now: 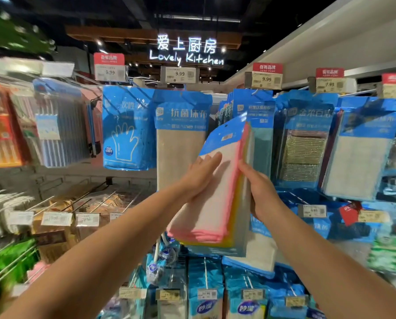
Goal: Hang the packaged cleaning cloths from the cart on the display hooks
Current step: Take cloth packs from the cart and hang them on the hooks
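I hold a stack of packaged cleaning cloths (217,192) upright in front of the display, blue headers on top, pink and yellow cloth edges showing. My left hand (200,174) lies flat against the front face with straight fingers. My right hand (261,192) grips the stack's right edge, thumb in front and fingers behind. The hang hole in the top header sits just below a hook carrying blue cloth packs (253,111). A beige cloth pack (180,139) hangs to the left. The cart is out of view.
Glove packs (128,134), scouring pads (304,153) and more cloth packs (362,157) hang on neighbouring hooks under price tags (265,79). Lower rows of hooks (206,275) with blue packs fill the space below. Wire pegs (10,261) stick out at lower left.
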